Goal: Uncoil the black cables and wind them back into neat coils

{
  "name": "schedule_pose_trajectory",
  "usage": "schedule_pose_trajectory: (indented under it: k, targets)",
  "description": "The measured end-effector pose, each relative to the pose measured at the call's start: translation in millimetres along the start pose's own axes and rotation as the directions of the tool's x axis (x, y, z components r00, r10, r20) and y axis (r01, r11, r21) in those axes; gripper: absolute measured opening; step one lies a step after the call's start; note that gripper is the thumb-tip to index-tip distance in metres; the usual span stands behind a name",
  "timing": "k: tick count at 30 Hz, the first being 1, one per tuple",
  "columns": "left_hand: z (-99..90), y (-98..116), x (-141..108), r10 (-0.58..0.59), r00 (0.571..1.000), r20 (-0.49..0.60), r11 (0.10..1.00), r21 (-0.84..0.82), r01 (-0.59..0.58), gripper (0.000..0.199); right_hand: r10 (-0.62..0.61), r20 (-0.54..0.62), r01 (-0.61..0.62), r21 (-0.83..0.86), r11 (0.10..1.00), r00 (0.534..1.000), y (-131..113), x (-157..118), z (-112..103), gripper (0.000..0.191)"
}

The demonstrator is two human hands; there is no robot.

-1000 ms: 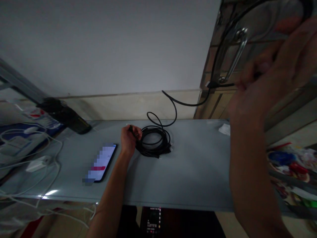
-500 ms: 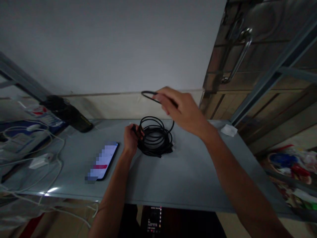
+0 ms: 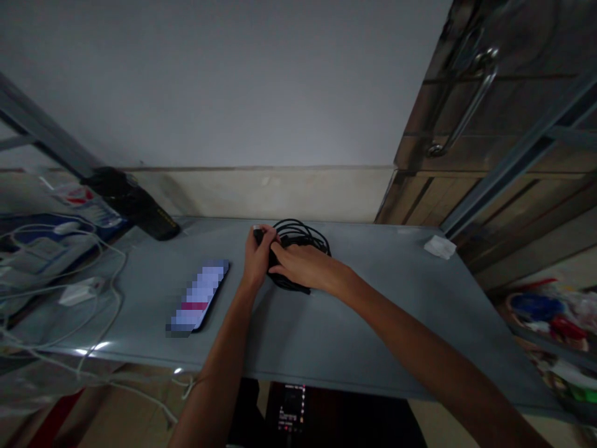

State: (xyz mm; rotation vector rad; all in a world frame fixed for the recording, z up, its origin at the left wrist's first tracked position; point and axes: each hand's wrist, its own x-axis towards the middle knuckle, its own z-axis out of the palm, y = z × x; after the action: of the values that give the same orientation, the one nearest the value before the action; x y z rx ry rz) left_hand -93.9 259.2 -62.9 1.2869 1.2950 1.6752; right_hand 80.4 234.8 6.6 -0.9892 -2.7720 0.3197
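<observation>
A coiled black cable [image 3: 305, 232] lies on the grey table, its loops showing behind and below my right hand. My left hand [image 3: 255, 260] is closed around the coil's left side, and a dark connector with a pale metal tip [image 3: 257, 234] pokes up out of its grip. My right hand [image 3: 305, 266] reaches across the coil, its fingers bent in against my left hand and pinching the cable there. The back of the right hand hides the middle of the coil and part of its own fingertips.
A phone with a lit screen [image 3: 200, 295] lies left of my left arm. Further left are a black bottle [image 3: 140, 205], white cords and a white adapter [image 3: 83, 291]. A crumpled tissue [image 3: 439, 247] is at the right; another lit phone [image 3: 290, 407] is below the table edge.
My right hand has come down from above the coil, bringing the raised cable loop to my left hand. The view has shifted slightly.
</observation>
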Motion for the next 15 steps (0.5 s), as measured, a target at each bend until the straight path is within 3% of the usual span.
schedule_pose_trajectory:
  k: [3,8,15]
  targets:
    - [-2.7,-2.5,-0.6,0.085,0.996,-0.019,0.988,0.131,-0.082,0.033,-0.03,0.045,0.031,-0.025,0.999,0.999,5.7,1.9,10.2,0.055]
    - [-9.0,-10.9,5.5,0.102,0.995,-0.022,0.947,0.309,-0.09,0.04,-0.085,0.111,0.092,-0.061,0.994,0.99,16.7,5.5,31.9,0.069]
    - [-11.5,-19.5,8.2,0.066,0.997,-0.049,0.941,0.336,-0.046,0.05,0.013,0.165,-0.004,-0.06,0.998,0.986,14.2,-3.6,41.6,0.06]
